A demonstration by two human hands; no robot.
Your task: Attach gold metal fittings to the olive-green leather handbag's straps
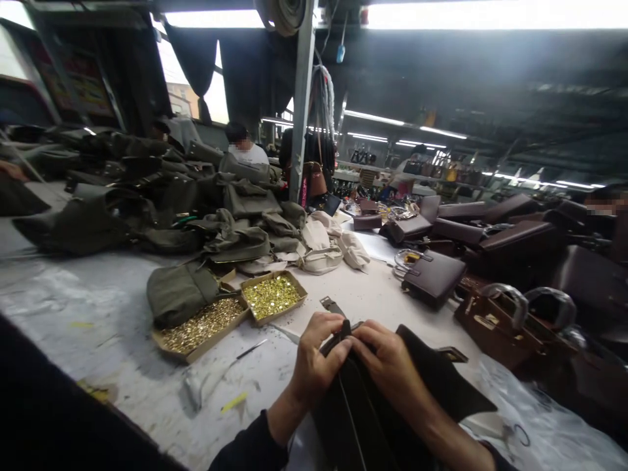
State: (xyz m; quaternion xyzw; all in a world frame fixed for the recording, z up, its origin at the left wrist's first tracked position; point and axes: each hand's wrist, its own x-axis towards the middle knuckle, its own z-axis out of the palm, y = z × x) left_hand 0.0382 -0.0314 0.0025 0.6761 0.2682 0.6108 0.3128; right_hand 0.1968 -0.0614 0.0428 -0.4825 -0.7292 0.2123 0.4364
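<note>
A dark bag [366, 418] lies before me at the table's near edge, its flap spread to the right with a gold-coloured metal fitting [452, 354] on it. My left hand [321, 350] pinches a dark strap-like edge at the top of the bag. Close beside it, my right hand [385, 356] grips the same part, thumbs almost touching. A strap end with a metal piece [331, 305] sticks out past my fingers. What lies between the fingertips is largely hidden.
Left of my hands are a box of yellow-gold metal bits [272, 296] and another of brass-coloured bits [203, 327], an olive pouch [179, 291] resting on it. A thin pointed tool [251, 349] lies nearer. Olive bags [171, 190] pile behind; brown handbags [510, 327] crowd the right.
</note>
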